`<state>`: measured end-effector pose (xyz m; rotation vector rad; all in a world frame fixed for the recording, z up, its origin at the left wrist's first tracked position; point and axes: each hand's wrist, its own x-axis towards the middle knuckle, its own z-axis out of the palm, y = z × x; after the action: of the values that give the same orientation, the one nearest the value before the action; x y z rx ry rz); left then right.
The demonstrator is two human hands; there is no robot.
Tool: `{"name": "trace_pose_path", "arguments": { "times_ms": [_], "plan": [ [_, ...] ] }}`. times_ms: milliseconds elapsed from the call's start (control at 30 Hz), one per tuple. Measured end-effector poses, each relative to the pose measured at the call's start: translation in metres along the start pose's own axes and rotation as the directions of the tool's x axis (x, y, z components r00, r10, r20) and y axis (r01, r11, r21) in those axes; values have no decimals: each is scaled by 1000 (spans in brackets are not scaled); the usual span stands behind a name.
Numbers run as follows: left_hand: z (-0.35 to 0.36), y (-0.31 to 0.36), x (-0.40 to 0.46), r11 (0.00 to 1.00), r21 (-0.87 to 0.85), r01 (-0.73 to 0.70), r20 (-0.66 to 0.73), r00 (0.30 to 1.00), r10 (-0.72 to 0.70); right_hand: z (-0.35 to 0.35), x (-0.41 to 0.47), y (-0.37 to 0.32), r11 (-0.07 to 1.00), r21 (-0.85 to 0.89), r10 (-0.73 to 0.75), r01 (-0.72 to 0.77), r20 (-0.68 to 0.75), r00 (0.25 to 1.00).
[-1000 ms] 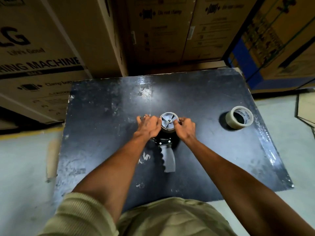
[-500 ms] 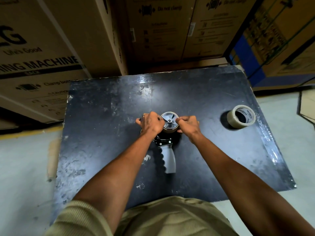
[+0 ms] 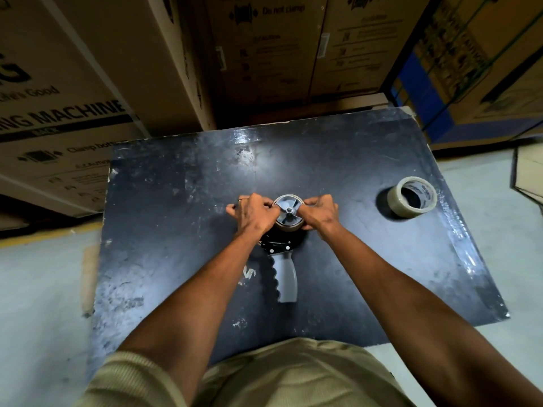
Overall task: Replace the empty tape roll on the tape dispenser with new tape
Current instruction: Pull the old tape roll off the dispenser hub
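A tape dispenser (image 3: 283, 277) with a grey wavy handle lies flat in the middle of the black table (image 3: 164, 207), handle pointing towards me. On its grey hub (image 3: 288, 208) sits the empty brown tape roll (image 3: 289, 228), only its thin core rim showing. My left hand (image 3: 254, 214) grips the roll's left side and my right hand (image 3: 318, 212) grips its right side, fingers curled over the top edge. A new roll of clear tape (image 3: 412, 201) lies flat near the table's right edge, apart from both hands.
Tall cardboard boxes (image 3: 264, 60) stand close behind the table, and more stand at the left (image 3: 58, 92) and right (image 3: 482, 63). Pale floor (image 3: 38, 304) surrounds the table on the left and right.
Both hands have closed in tighter on the roll, fingers now hooked over its rim. The dispenser and the new tape roll have not moved on the table.
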<state>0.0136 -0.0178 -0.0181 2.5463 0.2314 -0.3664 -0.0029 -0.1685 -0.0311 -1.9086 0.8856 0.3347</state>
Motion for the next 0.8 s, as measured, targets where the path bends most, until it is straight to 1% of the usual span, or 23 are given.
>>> {"name": "trace_pose_path", "arguments": {
  "times_ms": [67, 133, 233, 333, 400, 500, 633, 733, 800],
  "plan": [
    [-2, 0, 4, 995, 90, -34, 95, 995, 25, -1, -2, -5, 1000, -9, -8, 8, 6, 1000],
    [-4, 1, 9, 992, 113, -58, 181, 983, 37, -2, -3, -7, 1000, -22, -21, 21, 4, 1000],
    [-7, 3, 14, 992, 108, -60, 259, 965, 31, -4, -5, -9, 1000, -24, -12, 12, -3, 1000],
    [-14, 5, 19, 999, 48, 2, 331, 944, -18, -5, -6, -11, 999, -30, -17, 16, -6, 1000],
    [-19, 5, 22, 1000, 22, -6, 377, 926, -3, -5, -6, -12, 999, -39, -23, 22, -15, 1000],
    [-23, 5, 22, 1000, 10, -20, 376, 926, 15, -3, -5, -12, 998, -51, -21, 20, -21, 1000],
    [-23, 6, 22, 999, -35, 41, 328, 944, -27, 2, 2, -9, 997, -72, -14, 9, -68, 998],
    [-22, 3, 21, 997, -58, 56, 317, 948, -35, 11, 20, 3, 997, -82, -16, 9, -87, 996],
    [-21, 2, 20, 995, -74, 65, 310, 950, -39, 9, 16, 0, 996, -90, -19, 10, -97, 995]
  ]
}}
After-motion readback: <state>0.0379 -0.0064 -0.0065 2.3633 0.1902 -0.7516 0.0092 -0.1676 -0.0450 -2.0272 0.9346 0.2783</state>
